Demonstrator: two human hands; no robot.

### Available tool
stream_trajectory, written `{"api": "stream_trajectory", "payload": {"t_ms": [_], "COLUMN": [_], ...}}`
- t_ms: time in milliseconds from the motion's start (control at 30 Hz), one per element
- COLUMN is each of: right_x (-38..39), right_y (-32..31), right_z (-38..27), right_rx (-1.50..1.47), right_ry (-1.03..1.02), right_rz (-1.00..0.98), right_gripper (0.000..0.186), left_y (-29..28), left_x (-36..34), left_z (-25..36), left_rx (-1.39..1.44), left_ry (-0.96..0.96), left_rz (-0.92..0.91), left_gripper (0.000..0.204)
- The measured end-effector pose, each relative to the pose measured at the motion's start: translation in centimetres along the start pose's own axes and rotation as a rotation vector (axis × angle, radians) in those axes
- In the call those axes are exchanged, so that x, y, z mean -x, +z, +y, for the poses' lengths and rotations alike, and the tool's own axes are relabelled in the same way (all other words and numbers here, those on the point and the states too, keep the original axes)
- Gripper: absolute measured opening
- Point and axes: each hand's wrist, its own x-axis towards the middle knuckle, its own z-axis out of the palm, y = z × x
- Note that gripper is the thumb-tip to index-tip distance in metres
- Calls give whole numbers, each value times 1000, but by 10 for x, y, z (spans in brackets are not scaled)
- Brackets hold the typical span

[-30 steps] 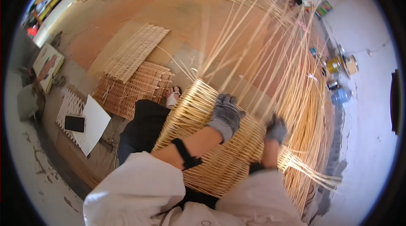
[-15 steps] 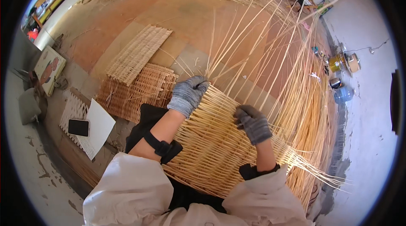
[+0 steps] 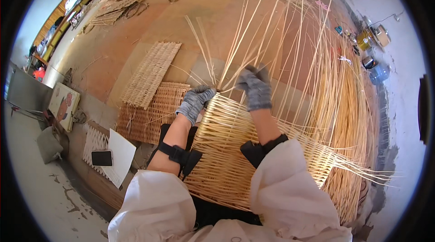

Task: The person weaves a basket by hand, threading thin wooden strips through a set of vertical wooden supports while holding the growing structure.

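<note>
A pale woven wicker panel [image 3: 225, 151] lies across my lap, with long loose wicker rods [image 3: 235, 45] fanning up from its far edge. At its far left corner, my left hand [image 3: 195, 101], in a grey knitted glove, pinches the edge where several rods come out. My right hand [image 3: 255, 89], gloved alike and a little smeared by motion, is raised just beyond the far edge. Its fingers are closed around a rod that bends over from that corner; the fingertips are partly hidden.
At right lies a thick bundle of long rods [image 3: 346, 142]. Finished woven panels [image 3: 152, 74] lie on the floor at left, near a phone [image 3: 102, 158] on a white sheet [image 3: 121, 160]. A water jug [image 3: 379, 74] stands by the right wall. More flat pieces [image 3: 115, 9] are stacked at far left.
My right hand has moved up and left from above the panel to the rods by the corner, closing on one. My left hand stays at the corner. The view has shifted slightly.
</note>
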Motion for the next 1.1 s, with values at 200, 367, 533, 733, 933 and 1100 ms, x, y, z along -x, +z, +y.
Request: {"api": "stream_trajectory", "payload": {"t_ms": [200,367,533,733,933,1100], "right_x": [63,64,2,27,199,241], "right_y": [-64,-89,-97,-94,-309,-415], "right_z": [-8,-14,-13,-19,34,37], "right_rx": [-259,-105,977,230,-50,986], "right_ry": [104,70,-443,-81,-247,480], "right_rz": [95,146,160,104,832,428], "right_gripper": [27,27,29,37,36,39], "left_y": [8,25,96,99,95,135], "left_x": [31,69,75,69,53,5], "left_z": [-2,30,17,0,-14,-17], "left_rx": [-107,-649,-1682,-1566,-1646,-1710], "left_ry": [315,833,709,649,1062,357], "left_rz": [-6,-123,-113,8,202,-9], "left_gripper": [22,29,51,48,34,47]}}
